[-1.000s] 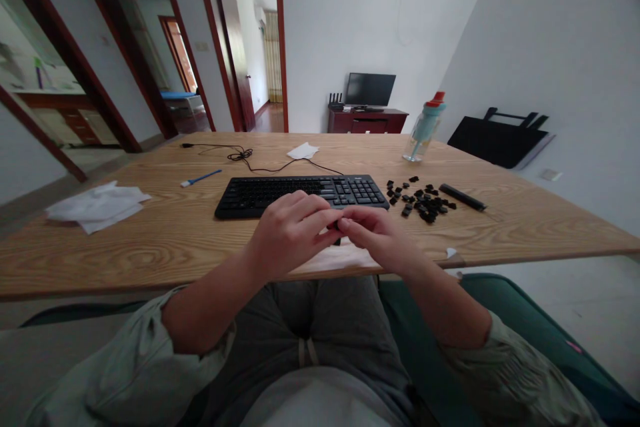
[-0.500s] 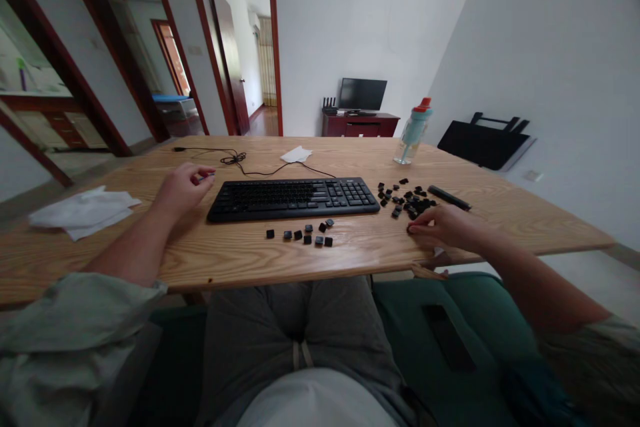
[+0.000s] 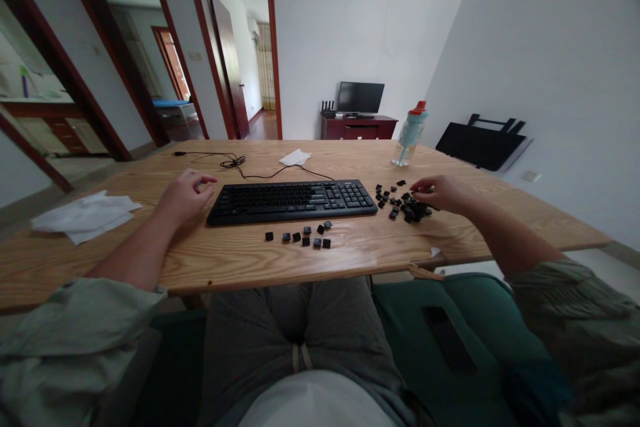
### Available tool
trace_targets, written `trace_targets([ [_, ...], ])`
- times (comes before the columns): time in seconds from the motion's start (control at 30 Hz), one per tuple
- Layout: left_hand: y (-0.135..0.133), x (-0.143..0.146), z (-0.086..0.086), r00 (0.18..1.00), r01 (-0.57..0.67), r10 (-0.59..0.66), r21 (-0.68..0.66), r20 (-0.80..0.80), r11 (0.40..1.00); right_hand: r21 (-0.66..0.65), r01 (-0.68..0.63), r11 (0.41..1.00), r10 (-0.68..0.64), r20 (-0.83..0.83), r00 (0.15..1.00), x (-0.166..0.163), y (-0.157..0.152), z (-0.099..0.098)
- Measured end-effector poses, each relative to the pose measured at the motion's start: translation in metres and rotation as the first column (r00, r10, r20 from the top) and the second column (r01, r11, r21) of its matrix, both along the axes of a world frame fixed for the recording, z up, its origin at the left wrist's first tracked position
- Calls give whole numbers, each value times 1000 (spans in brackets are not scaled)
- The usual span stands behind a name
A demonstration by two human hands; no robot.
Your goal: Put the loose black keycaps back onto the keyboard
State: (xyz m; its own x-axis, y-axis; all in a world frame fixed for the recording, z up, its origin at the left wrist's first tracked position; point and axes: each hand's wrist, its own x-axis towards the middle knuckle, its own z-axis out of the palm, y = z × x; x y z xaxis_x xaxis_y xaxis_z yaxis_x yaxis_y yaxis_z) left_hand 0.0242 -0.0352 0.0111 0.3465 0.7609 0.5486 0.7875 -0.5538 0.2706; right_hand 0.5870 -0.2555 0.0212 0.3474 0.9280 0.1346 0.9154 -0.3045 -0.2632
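Note:
A black keyboard [image 3: 293,201] lies on the wooden table, many of its main keys looking bare. At its left end my left hand [image 3: 186,195] rests with fingers curled together around something small and bluish, too little of it showing to name. My right hand [image 3: 439,192] hovers over a pile of loose black keycaps [image 3: 415,210] right of the keyboard, thumb and fingers pinched; what lies between the fingertips is hidden. Several more keycaps [image 3: 306,241] are spread in front of the keyboard.
A water bottle [image 3: 409,133] with a red cap stands behind the pile. White tissues [image 3: 85,213] lie at the left, another tissue [image 3: 295,157] at the back. The keyboard's cable [image 3: 233,161] is coiled behind it. A phone [image 3: 449,339] lies on the green seat.
My right hand has moved from the table's front, where it pinched a small dark piece, back over the keycap pile, now covering the long black bar there. My left hand has barely shifted.

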Motion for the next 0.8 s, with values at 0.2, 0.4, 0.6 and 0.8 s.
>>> trace_targets([
  [0.2,-2,1,0,1000,-3,3,3,8,1000,-218,54,974,-45,45,998,16,47,2],
  [0.4,2,-1,-2,1000,-4,4,6,-12,1000,-324,70,943,-37,107,994,20,71,-4],
  [0.6,0,-2,-1,1000,15,-15,-1,10,1000,-282,82,956,-62,78,995,13,66,1],
  [0.8,-6,1,3,999,31,-30,-15,18,999,81,-254,964,246,-640,728,-30,40,21],
])
